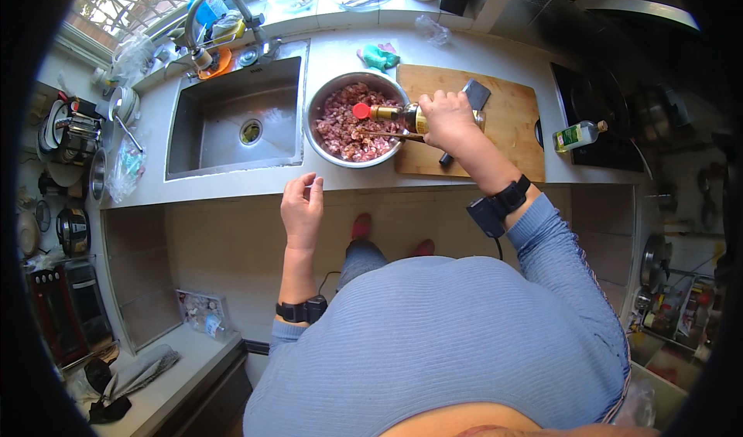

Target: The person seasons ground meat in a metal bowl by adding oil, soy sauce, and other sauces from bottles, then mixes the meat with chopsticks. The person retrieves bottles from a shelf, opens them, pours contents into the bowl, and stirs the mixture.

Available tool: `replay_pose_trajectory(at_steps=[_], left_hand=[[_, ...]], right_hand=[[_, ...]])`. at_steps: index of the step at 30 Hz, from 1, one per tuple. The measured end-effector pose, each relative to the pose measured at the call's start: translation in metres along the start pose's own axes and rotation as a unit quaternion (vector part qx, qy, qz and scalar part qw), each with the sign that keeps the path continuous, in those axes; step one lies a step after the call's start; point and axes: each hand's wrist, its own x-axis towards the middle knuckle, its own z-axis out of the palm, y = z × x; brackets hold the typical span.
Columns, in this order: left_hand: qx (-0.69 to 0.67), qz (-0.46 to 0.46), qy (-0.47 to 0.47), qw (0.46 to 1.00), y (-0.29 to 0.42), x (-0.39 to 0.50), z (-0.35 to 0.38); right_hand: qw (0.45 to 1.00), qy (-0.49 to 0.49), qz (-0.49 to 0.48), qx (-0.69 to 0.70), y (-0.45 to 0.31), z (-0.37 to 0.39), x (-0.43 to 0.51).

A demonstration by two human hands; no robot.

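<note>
My right hand (450,121) grips a glass sauce bottle (413,118) with a red cap, tilted on its side so that the cap hangs over a steel bowl (314,138). Chopped raw meat (348,112), partly darkened, fills much of the bowl. Chopsticks (395,135) lean from the meat over the bowl's right rim, below the bottle. Under my right forearm a cleaver (477,93) lies on the wooden cutting board (511,141), its middle hidden. My left hand (303,202) is held off the counter's front edge, fingers loosely curled, with nothing seen in it.
Left of the bowl is a steel sink (232,118) with a faucet (191,28). A green cloth (378,57) lies behind the bowl. An oil bottle (579,136) stands right of the board by the dark stove (609,158). Dishes (123,103) stand at the far left.
</note>
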Motion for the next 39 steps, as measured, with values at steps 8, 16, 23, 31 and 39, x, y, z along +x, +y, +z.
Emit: replay_pose_trajectory(at_steps=[8, 16, 23, 31, 39], left_hand=[[-0.033, 0.045, -0.011, 0.998, -0.017, 0.055, -0.027], [-0.091, 0.162, -0.041, 0.982, 0.006, 0.127, -0.022], [-0.078, 0.361, 0.042, 0.928, 0.079, 0.162, -0.013], [0.203, 0.611, -0.058, 0.763, 0.250, 0.121, 0.011], [-0.109, 0.536, -0.298, 0.782, 0.374, 0.032, 0.114]], right_hand=[[0.989, 0.029, 0.094, 0.113, 0.004, 0.013, -0.013], [0.885, 0.080, 0.112, 0.446, -0.012, 0.031, -0.010], [0.814, 0.103, 0.071, 0.567, -0.023, 0.032, 0.000], [0.811, 0.346, -0.047, 0.470, 0.001, 0.020, -0.034], [0.765, 0.482, -0.035, 0.425, 0.126, 0.044, -0.181]])
